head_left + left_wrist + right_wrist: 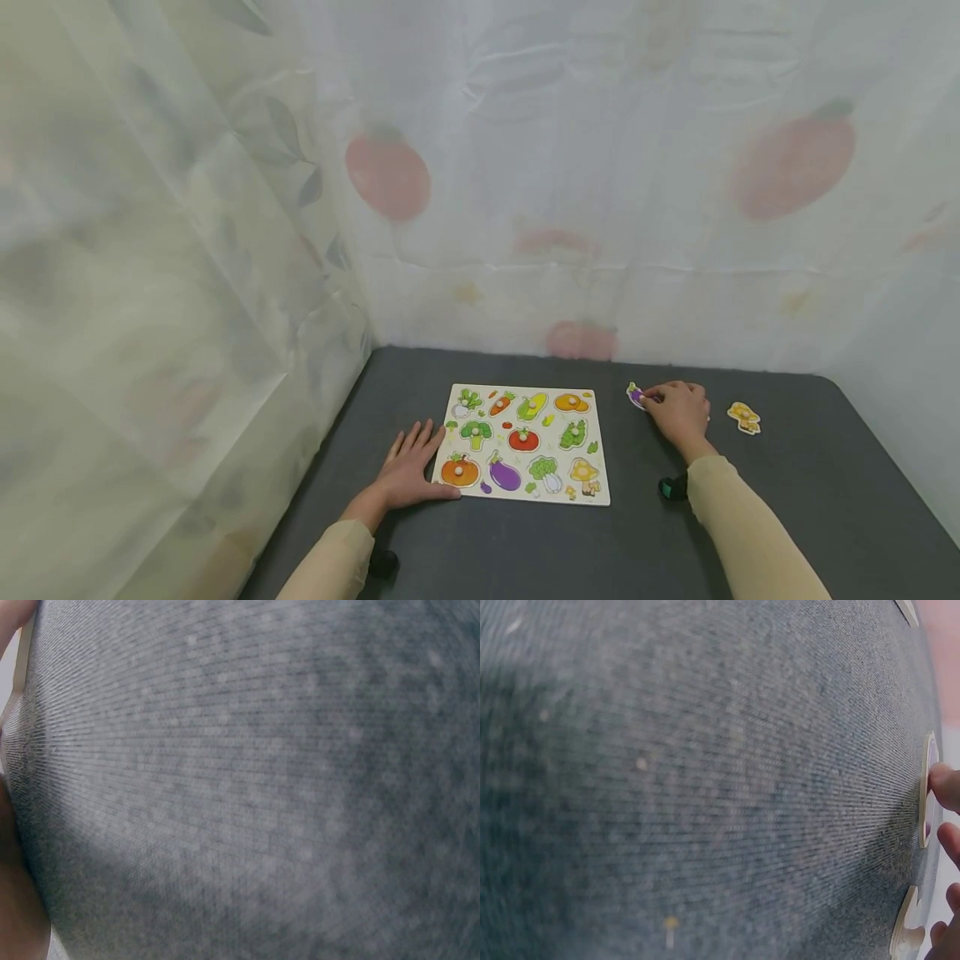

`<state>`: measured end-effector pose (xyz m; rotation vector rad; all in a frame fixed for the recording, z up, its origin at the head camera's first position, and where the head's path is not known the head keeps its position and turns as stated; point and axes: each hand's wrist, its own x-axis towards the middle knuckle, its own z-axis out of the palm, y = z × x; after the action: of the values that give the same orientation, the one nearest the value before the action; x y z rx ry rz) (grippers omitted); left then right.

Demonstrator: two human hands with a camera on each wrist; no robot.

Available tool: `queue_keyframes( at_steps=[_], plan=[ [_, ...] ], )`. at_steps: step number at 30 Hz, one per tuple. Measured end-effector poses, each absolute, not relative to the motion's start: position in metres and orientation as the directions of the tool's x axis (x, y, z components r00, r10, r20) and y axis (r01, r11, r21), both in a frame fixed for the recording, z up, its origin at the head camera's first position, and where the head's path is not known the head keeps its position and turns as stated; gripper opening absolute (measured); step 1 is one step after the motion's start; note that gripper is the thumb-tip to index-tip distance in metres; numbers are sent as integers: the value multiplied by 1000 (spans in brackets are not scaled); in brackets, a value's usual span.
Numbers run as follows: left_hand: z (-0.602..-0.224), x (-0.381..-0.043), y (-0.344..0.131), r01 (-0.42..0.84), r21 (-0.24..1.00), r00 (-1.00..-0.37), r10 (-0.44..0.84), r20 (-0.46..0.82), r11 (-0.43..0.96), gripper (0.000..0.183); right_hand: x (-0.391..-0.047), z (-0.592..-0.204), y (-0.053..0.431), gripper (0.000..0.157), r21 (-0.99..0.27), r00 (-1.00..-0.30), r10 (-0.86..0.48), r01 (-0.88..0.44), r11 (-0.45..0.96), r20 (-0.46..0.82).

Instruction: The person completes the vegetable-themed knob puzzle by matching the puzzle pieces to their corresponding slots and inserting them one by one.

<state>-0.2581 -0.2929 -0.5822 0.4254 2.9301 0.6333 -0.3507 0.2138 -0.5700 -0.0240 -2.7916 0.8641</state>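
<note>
My right hand (681, 412) pinches a purple eggplant puzzle piece (634, 395) right of the board, at table level. In the right wrist view, a fingertip touches this eggplant piece (925, 791) near its middle. A pale wooden vegetable puzzle board (487, 429) lies flat on the table, with several knobbed pieces in it, such as the tomato (522, 439) and pumpkin (460, 471). Along the bottom row, the eggplant picture (504, 476) shows no knob. My left hand (408, 472) rests with spread fingers at the board's left edge, its thumb at the lower edge.
A yellow mushroom piece (744, 417) lies right of my right hand. Another pale-edged piece (906, 930) shows near the fingers, its picture hidden. The dark grey table (525, 550) meets a printed curtain (600, 208) at the back and a draped sheet (187, 333) at left.
</note>
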Motion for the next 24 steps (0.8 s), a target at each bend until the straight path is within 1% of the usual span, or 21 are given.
queue_keyframes(
  at_steps=[10, 13, 19, 24],
  plan=[
    [-583, -258, -291, 245, 430, -953, 297, -57, 869, 126, -351, -571, 214, 25, -543, -978, 75, -45, 839, 197],
    [-584, -258, -291, 247, 427, -953, 297, -54, 870, 126, -351, -570, 209, 24, -558, -975, 77, -53, 828, 208],
    [-588, -260, -293, 262, 408, -954, 299, -28, 875, 126, -349, -567, 186, 19, -578, -961, 35, -136, 804, 275],
    [-589, -260, -295, 268, 399, -954, 299, -17, 877, 125, -341, -560, 159, 17, -583, -956, -23, -197, 788, 291]
  ],
)
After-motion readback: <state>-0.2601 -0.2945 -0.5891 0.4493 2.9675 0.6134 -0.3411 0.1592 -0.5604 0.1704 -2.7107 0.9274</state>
